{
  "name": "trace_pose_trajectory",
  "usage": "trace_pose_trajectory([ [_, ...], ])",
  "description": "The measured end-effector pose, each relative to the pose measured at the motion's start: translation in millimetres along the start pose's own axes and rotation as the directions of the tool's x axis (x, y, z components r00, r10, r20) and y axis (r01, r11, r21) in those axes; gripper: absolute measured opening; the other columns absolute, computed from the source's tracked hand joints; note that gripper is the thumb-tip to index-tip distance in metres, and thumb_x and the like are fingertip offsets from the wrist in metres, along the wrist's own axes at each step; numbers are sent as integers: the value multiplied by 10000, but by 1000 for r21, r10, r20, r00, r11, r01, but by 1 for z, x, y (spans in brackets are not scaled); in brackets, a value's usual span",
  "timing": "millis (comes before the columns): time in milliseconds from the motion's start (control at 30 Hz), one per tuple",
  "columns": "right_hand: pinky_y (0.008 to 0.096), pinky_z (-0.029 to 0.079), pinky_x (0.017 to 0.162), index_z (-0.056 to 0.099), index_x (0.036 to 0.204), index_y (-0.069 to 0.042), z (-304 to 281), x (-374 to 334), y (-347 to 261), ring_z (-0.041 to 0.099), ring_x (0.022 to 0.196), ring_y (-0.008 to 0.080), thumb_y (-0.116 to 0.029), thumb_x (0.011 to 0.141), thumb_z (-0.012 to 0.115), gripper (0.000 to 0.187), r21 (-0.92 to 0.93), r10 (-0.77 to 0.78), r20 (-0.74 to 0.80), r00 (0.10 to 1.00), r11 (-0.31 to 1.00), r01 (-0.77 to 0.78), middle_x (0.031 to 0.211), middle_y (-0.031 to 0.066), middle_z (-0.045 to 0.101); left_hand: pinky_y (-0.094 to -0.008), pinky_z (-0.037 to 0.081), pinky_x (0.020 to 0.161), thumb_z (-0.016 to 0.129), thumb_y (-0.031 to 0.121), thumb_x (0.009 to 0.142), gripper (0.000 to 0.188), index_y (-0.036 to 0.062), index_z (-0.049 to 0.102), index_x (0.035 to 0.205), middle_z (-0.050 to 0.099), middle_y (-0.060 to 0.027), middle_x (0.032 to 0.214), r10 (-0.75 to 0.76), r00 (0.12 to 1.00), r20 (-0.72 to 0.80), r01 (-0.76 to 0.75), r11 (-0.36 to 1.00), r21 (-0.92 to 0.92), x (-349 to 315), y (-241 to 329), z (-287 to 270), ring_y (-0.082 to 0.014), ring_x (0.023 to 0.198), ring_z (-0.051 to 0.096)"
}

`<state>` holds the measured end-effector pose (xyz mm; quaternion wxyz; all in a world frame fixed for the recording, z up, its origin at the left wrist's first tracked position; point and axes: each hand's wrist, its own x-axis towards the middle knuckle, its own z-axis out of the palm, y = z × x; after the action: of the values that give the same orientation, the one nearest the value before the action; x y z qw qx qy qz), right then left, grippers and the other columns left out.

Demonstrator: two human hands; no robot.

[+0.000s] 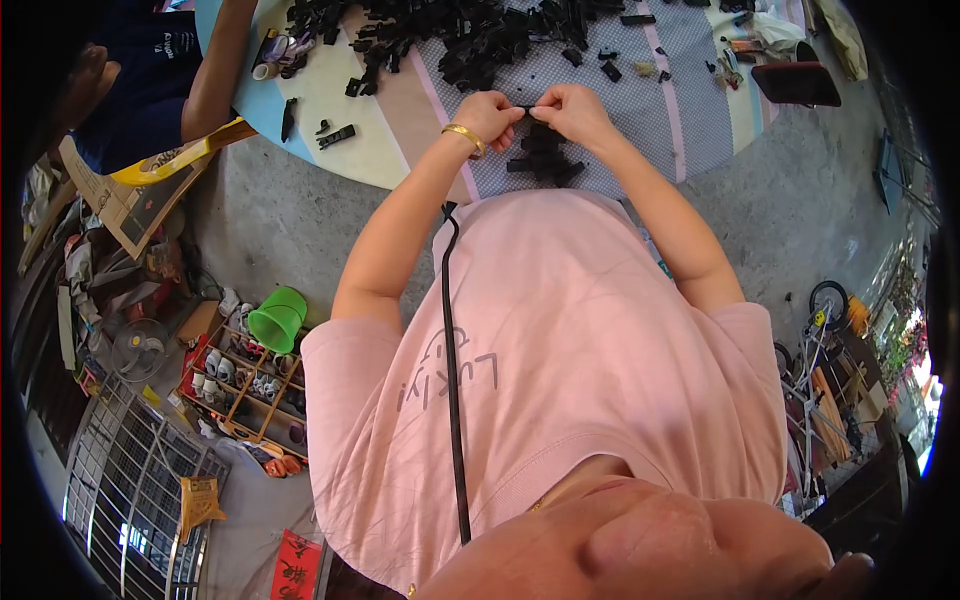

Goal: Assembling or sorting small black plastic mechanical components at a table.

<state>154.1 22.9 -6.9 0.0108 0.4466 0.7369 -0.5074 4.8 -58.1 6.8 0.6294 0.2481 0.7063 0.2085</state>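
My left hand and my right hand meet over the near part of the table, fingertips pinched on a small black plastic part between them. Most of that part is covered by the fingers, so its exact kind cannot be made out. Just below my right hand, close to the table's near edge, lies a small stack of black plastic pieces. A large heap of similar black pieces spreads over the table beyond both hands.
The round table has a striped cloth. A dark phone-like slab sits at its right side. Loose black pieces lie on the left. Another person's arm rests at the far left. A green bucket stands by a shoe rack.
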Motion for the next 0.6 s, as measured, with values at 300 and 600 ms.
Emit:
trace_pose_trajectory([
  [300, 294, 463, 553, 627, 708, -50, -10, -4, -7, 596, 577, 163, -245, 701, 658, 197, -60, -17, 78, 997, 998, 22, 642, 62, 620, -241, 442, 388, 531, 214, 840, 210, 10, 534, 790, 572, -57, 571, -5, 1000, -29, 8, 994, 106, 2, 2, 3, -127, 436, 547],
  [600, 348, 477, 690, 631, 900, -104, -123, 58, 53, 588, 759, 244, -198, 773, 578, 167, -602, -600, -516, 611, 762, 239, 831, 61, 620, -294, 455, 443, 555, 240, 816, 242, 1, 577, 787, 592, -96, 594, 43, 998, -46, -35, 985, 170, -23, -7, 21, -181, 496, 576],
])
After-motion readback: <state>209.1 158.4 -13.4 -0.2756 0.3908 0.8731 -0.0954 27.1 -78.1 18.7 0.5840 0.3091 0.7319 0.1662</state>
